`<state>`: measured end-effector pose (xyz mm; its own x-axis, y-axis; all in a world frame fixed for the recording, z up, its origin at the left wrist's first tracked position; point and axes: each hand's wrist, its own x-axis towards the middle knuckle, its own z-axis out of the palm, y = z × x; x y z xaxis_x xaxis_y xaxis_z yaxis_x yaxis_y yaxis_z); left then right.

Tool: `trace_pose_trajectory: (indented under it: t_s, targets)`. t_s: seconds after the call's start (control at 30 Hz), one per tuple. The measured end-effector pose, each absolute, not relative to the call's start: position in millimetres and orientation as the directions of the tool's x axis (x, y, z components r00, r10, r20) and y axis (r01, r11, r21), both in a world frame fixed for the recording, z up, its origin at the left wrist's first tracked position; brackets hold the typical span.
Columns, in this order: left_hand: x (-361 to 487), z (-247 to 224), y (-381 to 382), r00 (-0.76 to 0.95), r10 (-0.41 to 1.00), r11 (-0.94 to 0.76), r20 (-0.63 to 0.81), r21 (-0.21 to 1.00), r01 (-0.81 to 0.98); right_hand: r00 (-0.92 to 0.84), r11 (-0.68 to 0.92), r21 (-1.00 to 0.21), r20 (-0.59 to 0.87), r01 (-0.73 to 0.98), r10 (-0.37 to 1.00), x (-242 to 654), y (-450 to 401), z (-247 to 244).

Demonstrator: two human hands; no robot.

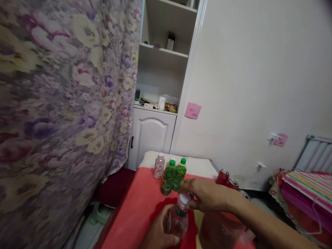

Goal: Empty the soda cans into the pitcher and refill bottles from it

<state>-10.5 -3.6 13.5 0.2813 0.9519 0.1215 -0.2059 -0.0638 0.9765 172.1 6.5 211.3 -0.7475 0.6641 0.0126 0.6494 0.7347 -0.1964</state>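
A clear plastic bottle (178, 221) with a white cap (184, 200) and a green neck band is upright over the red cloth. Wrapped around the bottle's body is my left hand (162, 230). My right hand (201, 193) has its fingers closed on the white cap from the right. Just beyond my hands stand two green-capped bottles, one at the left (168, 178) and one at the right (180, 175). A pink-patterned bottle (159, 166) with a white cap is to their left, and another white cap shows behind them.
The table (124, 221) has a red and white cover. Red cans (222, 177) stand on its right side, partly behind my right arm. A floral curtain (64, 86) hangs at the left. Behind are a shelf cabinet (155, 133) and a wall; striped fabric (311, 186) lies at the far right.
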Motion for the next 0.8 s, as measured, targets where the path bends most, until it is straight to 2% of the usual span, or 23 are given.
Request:
trace_pose_trajectory:
  t_s: [0.13,0.23,0.37,0.53,0.8]
  targets:
    - [-10,11,-3,0.281,0.948,-0.086,0.151,0.970,-0.229,-0.699,0.695,-0.177,0.047,0.697,0.713,173,9,207]
    - [-10,11,-2,0.285,0.946,-0.079,0.154,0.963,-0.259,-0.720,0.717,-0.209,0.080,0.665,0.690,175,8,206]
    - [-12,15,-3,0.293,0.946,-0.061,0.139,0.963,-0.262,-0.751,0.729,-0.280,0.041,0.625,0.659,175,7,207]
    - [-11,20,-6,0.282,0.950,-0.061,0.136,0.963,-0.261,-0.704,0.673,-0.269,-0.027,0.689,0.710,172,9,209]
    - [-9,27,-8,0.269,0.957,-0.049,0.106,0.976,-0.211,-0.746,0.702,-0.344,0.006,0.623,0.665,173,9,206]
